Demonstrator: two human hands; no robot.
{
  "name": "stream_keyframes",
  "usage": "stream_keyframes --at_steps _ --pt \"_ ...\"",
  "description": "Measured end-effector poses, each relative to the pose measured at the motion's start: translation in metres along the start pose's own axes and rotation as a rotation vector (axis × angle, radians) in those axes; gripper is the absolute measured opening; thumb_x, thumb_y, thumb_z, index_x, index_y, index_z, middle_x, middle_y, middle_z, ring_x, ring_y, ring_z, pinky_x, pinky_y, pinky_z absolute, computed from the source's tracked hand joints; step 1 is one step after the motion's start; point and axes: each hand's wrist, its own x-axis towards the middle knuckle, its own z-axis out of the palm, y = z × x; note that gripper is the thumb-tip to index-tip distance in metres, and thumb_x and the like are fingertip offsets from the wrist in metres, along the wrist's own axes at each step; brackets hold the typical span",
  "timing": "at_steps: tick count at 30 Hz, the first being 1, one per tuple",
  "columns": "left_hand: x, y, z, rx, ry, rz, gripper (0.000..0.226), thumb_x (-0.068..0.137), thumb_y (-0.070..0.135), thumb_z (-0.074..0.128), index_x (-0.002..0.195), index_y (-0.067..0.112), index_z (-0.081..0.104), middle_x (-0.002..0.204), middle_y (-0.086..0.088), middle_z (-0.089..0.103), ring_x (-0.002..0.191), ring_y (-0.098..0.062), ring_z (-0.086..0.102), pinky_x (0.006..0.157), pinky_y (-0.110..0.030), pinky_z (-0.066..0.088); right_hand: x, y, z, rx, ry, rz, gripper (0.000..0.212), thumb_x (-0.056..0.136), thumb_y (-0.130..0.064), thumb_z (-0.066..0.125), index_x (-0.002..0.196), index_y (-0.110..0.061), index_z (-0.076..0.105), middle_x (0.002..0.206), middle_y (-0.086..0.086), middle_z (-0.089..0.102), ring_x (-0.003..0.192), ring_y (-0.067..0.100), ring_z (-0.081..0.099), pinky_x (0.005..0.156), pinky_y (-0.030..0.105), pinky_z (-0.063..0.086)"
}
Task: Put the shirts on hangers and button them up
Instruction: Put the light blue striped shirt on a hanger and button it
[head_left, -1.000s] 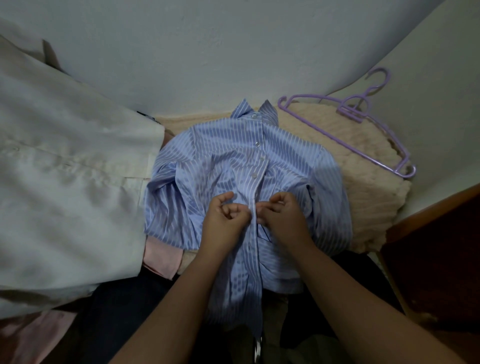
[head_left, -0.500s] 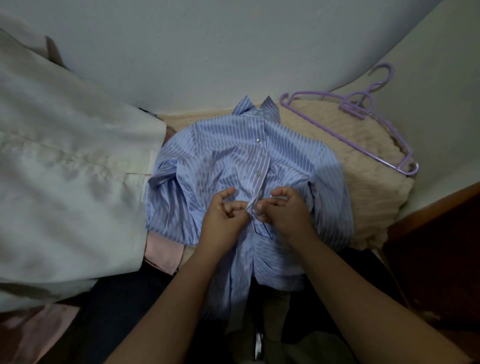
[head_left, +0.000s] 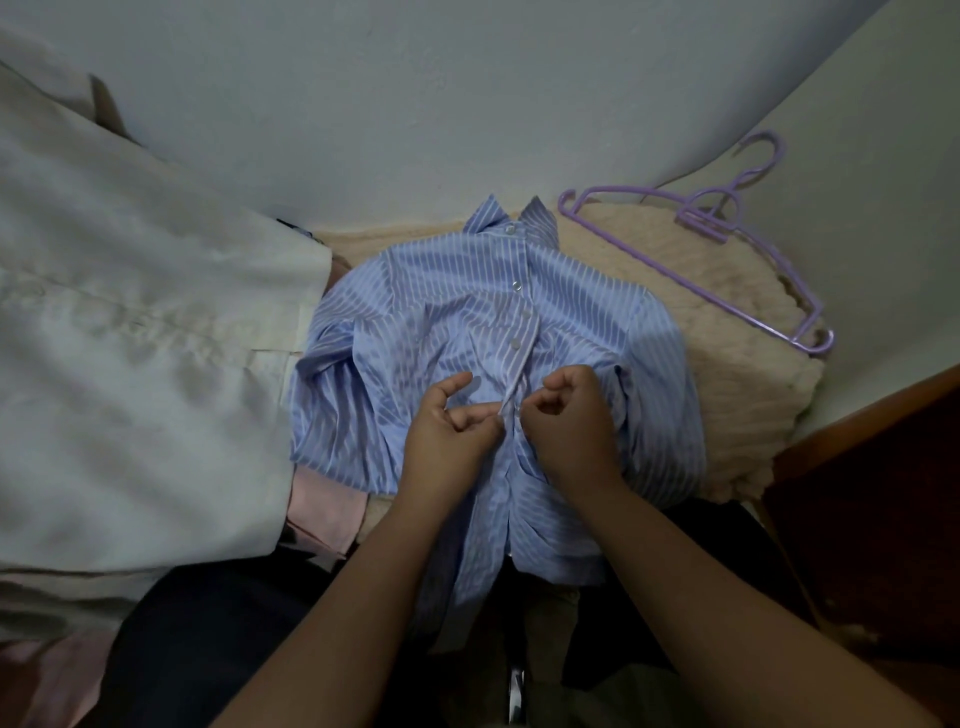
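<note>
A blue striped shirt (head_left: 426, 322) lies front-up on a beige fluffy blanket (head_left: 727, 374), collar toward the wall. Several white buttons down its placket are closed from the collar downward. My left hand (head_left: 449, 431) pinches the left edge of the placket about halfway down the shirt. My right hand (head_left: 569, 415) pinches the right edge right beside it, fingers curled. The two hands almost touch over the placket. Below them the shirt front hangs open toward me. A purple plastic hanger (head_left: 727, 244) lies on the blanket to the right, apart from the shirt.
A cream shirt (head_left: 130, 364) fills the left side, hanging or draped close to the blue one. Pink fabric (head_left: 327, 514) shows under its lower edge. Dark clothing (head_left: 208, 649) lies near me. A brown wooden surface (head_left: 872, 499) stands at the right; walls close the back.
Both hands stay at the same spot on the placket, working its edges together; the left thumb has lifted away. The shirt's lower front has bunched up slightly toward the hands.
</note>
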Motion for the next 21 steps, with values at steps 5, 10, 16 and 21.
stream_keyframes --at_steps 5,10,16,21 --pt "-0.0036 0.0012 0.0003 0.049 0.026 0.036 0.049 0.085 0.001 0.065 0.125 0.023 0.047 0.086 0.002 0.072 0.069 -0.001 0.065 0.065 -0.013 0.051 -0.0003 -0.0018 -0.0029 -0.104 0.032 -0.023 0.018 0.086 -0.001 0.052 0.086 -0.015 0.039 0.068 -0.006 0.043 0.060 0.012 0.046 0.055 0.024 0.033" --pt "-0.0033 -0.0016 0.0005 0.100 0.020 0.060 0.049 0.084 0.006 0.068 0.123 0.027 0.046 0.086 0.003 0.073 0.075 -0.003 0.067 0.066 -0.012 0.050 -0.0016 -0.0018 -0.0030 -0.060 -0.020 0.012 0.024 0.080 -0.001 0.057 0.088 -0.017 0.041 0.068 0.000 0.052 0.063 0.015 0.050 0.054 0.017 0.034" --pt "-0.0020 -0.0020 -0.0005 0.139 0.033 0.075 0.047 0.084 0.005 0.067 0.122 0.025 0.047 0.085 0.004 0.072 0.073 0.001 0.065 0.072 -0.011 0.049 0.0010 -0.0028 -0.0015 0.090 -0.038 0.136 0.036 0.075 0.000 0.057 0.079 -0.028 0.035 0.083 0.030 0.059 0.061 0.033 0.055 0.062 0.044 0.050" --pt "-0.0012 -0.0010 -0.0011 0.130 0.017 0.063 0.049 0.084 0.006 0.069 0.125 0.023 0.047 0.085 0.004 0.072 0.077 -0.002 0.066 0.076 -0.015 0.051 0.0041 -0.0054 0.0034 0.093 0.007 0.157 0.034 0.076 -0.001 0.055 0.077 -0.028 0.034 0.086 0.030 0.059 0.073 0.043 0.060 0.068 0.048 0.051"
